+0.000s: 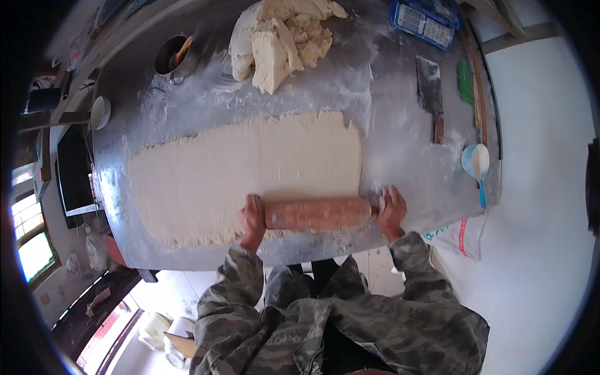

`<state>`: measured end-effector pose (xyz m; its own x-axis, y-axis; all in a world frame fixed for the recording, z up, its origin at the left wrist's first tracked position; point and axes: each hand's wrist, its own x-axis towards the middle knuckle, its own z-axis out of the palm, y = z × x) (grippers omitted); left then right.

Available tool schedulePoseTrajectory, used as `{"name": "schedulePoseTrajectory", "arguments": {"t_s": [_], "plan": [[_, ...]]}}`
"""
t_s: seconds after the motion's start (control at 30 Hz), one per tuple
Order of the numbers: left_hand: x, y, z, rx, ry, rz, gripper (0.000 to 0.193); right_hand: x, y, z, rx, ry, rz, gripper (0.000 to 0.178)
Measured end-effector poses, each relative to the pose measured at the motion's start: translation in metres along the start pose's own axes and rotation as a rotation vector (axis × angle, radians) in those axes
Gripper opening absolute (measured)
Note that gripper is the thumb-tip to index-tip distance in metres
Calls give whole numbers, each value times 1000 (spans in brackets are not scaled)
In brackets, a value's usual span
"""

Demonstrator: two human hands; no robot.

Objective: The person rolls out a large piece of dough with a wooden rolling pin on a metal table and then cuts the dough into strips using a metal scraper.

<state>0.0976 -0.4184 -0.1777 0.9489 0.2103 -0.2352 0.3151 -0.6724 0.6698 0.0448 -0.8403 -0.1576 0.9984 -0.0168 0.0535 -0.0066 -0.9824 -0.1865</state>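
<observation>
A wide flat sheet of pale dough (250,156) covers the near middle of the metal table. Across its near right part lies a thick wooden rolling pin (319,214), slightly smeared by motion. My left hand (252,217) is closed around the pin's left handle. At the other end, my right hand (392,208) grips the right handle, just past the dough's right edge. The dough's far edge is ragged, and its left part stretches well beyond my left hand.
A torn mound of dough (275,50) sits at the far side. Left of it stands a metal pot (175,55) with a wooden handle inside. A cleaver (430,94), a blue-handled scoop (476,164) and a blue package (425,24) lie to the right. Flour dusts the table (390,140).
</observation>
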Motion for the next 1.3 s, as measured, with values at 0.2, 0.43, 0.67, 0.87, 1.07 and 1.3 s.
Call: {"name": "schedulePoseTrajectory", "arguments": {"t_s": [0.2,0.43,0.67,0.87,1.07,1.3], "plan": [[205,85,10,213,227,114,15,227,14,23,27,318,24,32],[95,30,24,118,140,96,13,124,31,43,-67,376,-78,34],[241,102,24,231,306,69,20,272,33,52,-90,311,136,27],[149,54,39,71,153,294,20,177,84,71,-110,353,130,26],[26,5,-54,61,30,82,17,66,6,36,155,134,303,28],[11,-118,-119,256,197,-96,17,25,-159,28,218,171,-40,32]]}}
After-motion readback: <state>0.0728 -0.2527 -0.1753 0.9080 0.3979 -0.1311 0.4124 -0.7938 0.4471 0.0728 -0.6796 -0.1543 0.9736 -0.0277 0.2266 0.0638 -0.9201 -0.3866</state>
